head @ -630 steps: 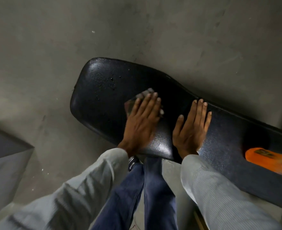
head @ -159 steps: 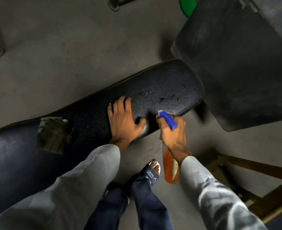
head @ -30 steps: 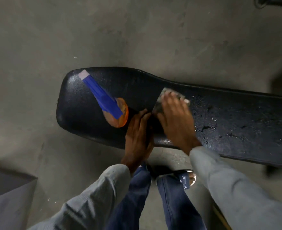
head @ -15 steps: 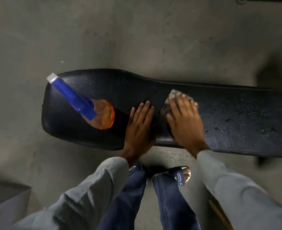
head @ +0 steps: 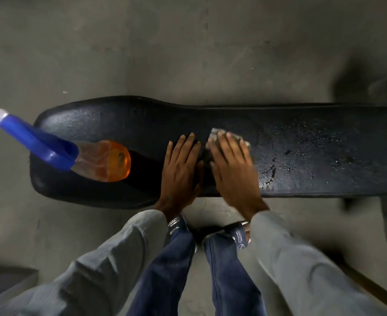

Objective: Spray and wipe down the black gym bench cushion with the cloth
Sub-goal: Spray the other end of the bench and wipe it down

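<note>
Right hand (head: 232,172), fingers flat, presses cloth (head: 215,135) on cushion (head: 324,151); sweep firmly rightward over droplets while flat, empty left hand (head: 180,169) braces.

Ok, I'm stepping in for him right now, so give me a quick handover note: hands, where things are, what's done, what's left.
Left hand: flat on the bench cushion, fingers straight, holding nothing.
Right hand: flat on the cloth, pressing it onto the cushion.
Spray bottle: on the cushion's left end, blue head toward the left.
Done: cushion is sprayed; droplets sit to the right of the cloth.
Left: wipe that wet right stretch; nothing shows whether the left end is finished.
</note>
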Action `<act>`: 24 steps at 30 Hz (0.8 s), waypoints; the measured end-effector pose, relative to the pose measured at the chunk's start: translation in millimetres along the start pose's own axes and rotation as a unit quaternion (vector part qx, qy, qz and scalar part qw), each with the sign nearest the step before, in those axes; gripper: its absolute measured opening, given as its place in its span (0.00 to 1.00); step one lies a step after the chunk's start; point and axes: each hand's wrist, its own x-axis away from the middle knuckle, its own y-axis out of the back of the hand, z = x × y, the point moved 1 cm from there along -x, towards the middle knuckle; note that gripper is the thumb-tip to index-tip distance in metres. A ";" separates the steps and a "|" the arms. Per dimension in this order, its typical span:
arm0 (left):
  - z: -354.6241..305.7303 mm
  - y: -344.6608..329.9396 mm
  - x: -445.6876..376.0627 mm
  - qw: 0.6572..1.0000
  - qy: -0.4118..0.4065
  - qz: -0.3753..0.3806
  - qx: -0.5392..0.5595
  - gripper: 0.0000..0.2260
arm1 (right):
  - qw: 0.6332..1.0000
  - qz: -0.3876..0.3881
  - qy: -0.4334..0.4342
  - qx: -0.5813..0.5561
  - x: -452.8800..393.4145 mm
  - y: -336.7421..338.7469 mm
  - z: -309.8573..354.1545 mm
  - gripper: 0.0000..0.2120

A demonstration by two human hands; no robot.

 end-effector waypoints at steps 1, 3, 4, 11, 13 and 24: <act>-1.1 -0.3 -1.0 1.000 -0.003 0.002 -0.008 0.22 | 1.000 -0.002 -0.015 0.005 -9.1 4.7 -12.6 0.29; -6.1 0.2 -3.4 1.000 -0.010 0.009 -0.018 0.23 | 0.997 -0.013 -0.081 0.003 -12.3 12.4 -38.4 0.29; -10.6 0.1 -5.5 1.000 -0.012 0.013 -0.020 0.23 | 0.993 -0.020 -0.119 -0.003 -5.7 15.0 -50.9 0.29; -38.5 -13.6 -25.4 0.999 -0.006 0.030 -0.015 0.23 | 0.971 -0.009 -0.236 -0.017 80.1 1.3 -23.9 0.31; -39.0 -18.3 -24.9 0.999 0.001 0.041 -0.021 0.23 | 0.987 -0.011 -0.157 -0.028 72.9 -3.2 -6.8 0.32; -47.3 -16.0 -34.1 0.998 0.022 0.038 -0.044 0.22 | 0.987 -0.033 -0.156 -0.025 6.7 24.0 -82.3 0.28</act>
